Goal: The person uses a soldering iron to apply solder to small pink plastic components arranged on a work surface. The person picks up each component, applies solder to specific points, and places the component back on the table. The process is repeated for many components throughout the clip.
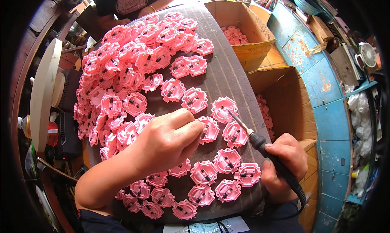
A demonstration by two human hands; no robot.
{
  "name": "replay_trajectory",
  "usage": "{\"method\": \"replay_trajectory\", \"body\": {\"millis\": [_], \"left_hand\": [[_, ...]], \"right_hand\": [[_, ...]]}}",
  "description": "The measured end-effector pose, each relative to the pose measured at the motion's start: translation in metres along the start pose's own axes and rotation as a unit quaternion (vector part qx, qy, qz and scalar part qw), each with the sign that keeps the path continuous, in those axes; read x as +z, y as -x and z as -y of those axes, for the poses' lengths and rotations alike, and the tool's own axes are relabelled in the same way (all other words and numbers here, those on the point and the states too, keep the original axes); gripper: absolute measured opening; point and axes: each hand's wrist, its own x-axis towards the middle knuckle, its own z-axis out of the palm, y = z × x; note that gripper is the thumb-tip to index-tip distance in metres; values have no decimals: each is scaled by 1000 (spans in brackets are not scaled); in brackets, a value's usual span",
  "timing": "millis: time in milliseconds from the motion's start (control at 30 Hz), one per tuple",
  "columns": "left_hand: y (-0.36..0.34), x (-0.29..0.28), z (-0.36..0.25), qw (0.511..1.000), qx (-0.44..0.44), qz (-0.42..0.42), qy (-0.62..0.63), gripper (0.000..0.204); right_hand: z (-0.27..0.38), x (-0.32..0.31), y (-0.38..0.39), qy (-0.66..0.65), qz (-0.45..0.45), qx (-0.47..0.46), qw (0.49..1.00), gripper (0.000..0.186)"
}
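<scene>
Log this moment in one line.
left hand: closed, contents hidden, by pink part; right hand: holds soldering iron, tip at another pink part; beside table: cardboard boxes

1. Looks like a workshop.
2. Shown by many pink, notch-edged plastic parts (111,105) heaped on a dark, striped worktop (227,62).
3. Also by a black-handled, metal-tipped soldering iron (258,142) and open brown cardboard boxes (294,94).
</scene>
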Motion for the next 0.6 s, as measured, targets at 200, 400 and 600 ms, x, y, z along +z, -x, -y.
{"method": "replay_trajectory", "body": {"millis": [200,400,600], "left_hand": [[15,-14,-7,999,-9,19,-37,22],[26,-7,-5,1000,-2,3,-30,14],[29,-8,-4,1000,-13,-6,-28,14]], "right_hand": [[9,2,-7,-42,51,-15,998,37],[7,10,-9,-54,81,-34,995,38],[9,15,-14,-61,97,-37,993,40]]}}
